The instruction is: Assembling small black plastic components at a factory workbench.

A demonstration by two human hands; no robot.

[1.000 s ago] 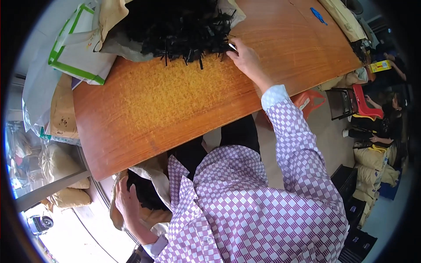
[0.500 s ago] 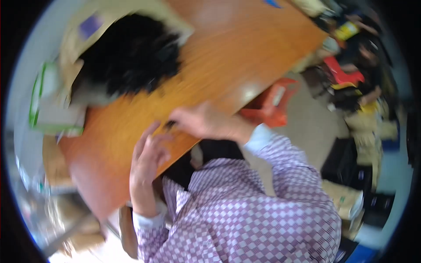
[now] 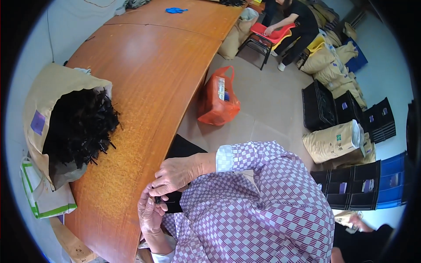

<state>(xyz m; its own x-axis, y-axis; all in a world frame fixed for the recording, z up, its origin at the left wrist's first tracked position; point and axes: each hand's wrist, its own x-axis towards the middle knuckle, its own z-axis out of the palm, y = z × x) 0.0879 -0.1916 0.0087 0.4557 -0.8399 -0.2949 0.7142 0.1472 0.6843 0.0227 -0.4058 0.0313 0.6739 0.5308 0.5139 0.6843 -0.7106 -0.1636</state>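
Black, a small piece (image 3: 158, 200) sits clamped in the left hand (image 3: 150, 218) at the near edge of the table (image 3: 147, 101); the right hand (image 3: 176, 174) has left the heap (image 3: 83, 125), so both meet there, though I can't tell the right's grip.

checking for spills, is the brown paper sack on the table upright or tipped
Tipped: the brown paper sack lies on its side, mouth open across the table, black pieces jutting out.

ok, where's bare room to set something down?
Best: table, between the paper sack and the blue thing. Also floor, between the orange bag and black crates. Crowded: table's left edge, with sack, black pieces and white bag.
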